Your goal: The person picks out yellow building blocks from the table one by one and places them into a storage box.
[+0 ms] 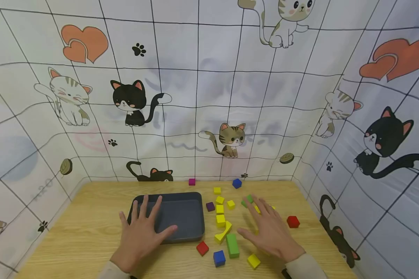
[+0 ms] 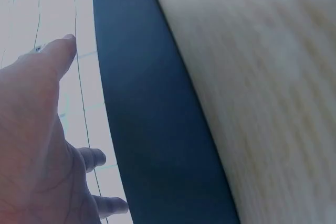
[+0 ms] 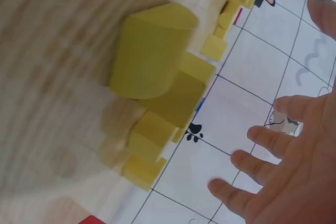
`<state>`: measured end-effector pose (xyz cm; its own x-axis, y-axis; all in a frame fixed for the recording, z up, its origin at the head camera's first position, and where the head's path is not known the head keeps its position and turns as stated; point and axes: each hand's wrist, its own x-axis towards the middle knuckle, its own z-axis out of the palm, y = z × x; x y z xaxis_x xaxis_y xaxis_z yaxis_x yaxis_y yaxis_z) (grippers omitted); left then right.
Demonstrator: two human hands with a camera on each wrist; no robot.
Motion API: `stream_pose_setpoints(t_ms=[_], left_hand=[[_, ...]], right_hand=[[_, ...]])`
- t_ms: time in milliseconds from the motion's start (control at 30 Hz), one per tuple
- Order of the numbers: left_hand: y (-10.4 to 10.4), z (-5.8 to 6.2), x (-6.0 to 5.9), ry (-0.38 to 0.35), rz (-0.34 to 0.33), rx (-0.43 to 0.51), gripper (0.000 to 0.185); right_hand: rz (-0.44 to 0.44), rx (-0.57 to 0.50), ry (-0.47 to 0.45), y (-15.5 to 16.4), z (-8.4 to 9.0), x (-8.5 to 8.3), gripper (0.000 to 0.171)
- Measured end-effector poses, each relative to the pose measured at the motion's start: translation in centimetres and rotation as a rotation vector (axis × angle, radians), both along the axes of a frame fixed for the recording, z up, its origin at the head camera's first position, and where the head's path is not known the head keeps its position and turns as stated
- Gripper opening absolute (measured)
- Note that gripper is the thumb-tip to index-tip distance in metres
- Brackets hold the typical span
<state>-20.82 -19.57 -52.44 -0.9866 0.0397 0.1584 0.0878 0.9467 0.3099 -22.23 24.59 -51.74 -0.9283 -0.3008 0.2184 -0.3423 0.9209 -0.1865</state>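
My left hand (image 1: 139, 232), fingers spread wide, hovers over the left front part of a dark grey tray (image 1: 181, 217). In the left wrist view the tray's side wall (image 2: 157, 119) stands beside that hand, whose fingers are apart and hold nothing. To the right, my right hand (image 1: 270, 228) is spread above scattered toy blocks and covers some of them. A yellow block with a curved side (image 3: 152, 51) looms close in the right wrist view, with more yellow blocks (image 3: 152, 135) behind it. The right fingers touch none of these there.
Between the hands lie a yellow arched block (image 1: 223, 233), a green block (image 1: 232, 246), a blue cube (image 1: 219, 258) and a red cube (image 1: 202, 248). Another red block (image 1: 293, 221) lies far right. A magenta cube (image 1: 192, 182) and blue block (image 1: 237, 183) sit near the cat-print curtain (image 1: 178, 147).
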Motion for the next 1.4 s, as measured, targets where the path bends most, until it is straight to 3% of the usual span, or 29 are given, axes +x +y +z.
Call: stream_pose_setpoints(t_ms=[333, 633, 800, 1100, 1400], left_hand=[[-2.0, 1.2, -1.0, -0.081, 0.072, 0.009, 0.122], [-4.1, 1.0, -1.8, -0.136, 0.129, 0.049, 0.126], [-5.1, 0.9, -2.1, -0.13, 0.145, 0.065, 0.125], [-6.3, 0.7, -2.2, -0.082, 0.158, 0.091, 0.108], [-7.8, 0.0, -2.2, -0.058, 0.113, 0.058, 0.081]], right_hand=[[0.014, -0.102, -0.14, -1.7, 1.3, -0.2, 0.104], [0.031, -0.13, -0.198, -3.7, 1.9, -0.5, 0.105], [0.051, -0.151, -0.219, -4.6, 2.2, -0.6, 0.104], [0.092, -0.149, -0.219, -6.0, 2.7, -0.6, 0.103], [0.097, -0.128, -0.25, -7.1, 3.0, -0.2, 0.098]])
